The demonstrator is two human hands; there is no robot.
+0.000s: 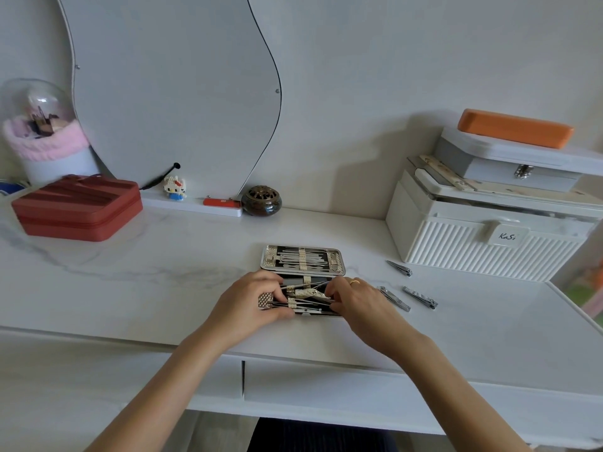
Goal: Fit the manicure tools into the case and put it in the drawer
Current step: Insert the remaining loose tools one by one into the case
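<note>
We are partway through packing the open, silver-edged manicure case with black lining, which lies flat on the white marbled tabletop, just in front of us. Its far half already holds a row of slim metal tools tucked under pale straps. Over the near half, our left hand has its fingers curled on the case's left edge and the tools there, while our right hand pinches a thin metal tool and works it toward the straps. Three steel nail clippers lie loose on the tabletop to the right of the case, apart from it. By our reading, those remain to be fitted, then the case closed and carried to the white drawer under the tabletop edge, which looks closed.
</note>
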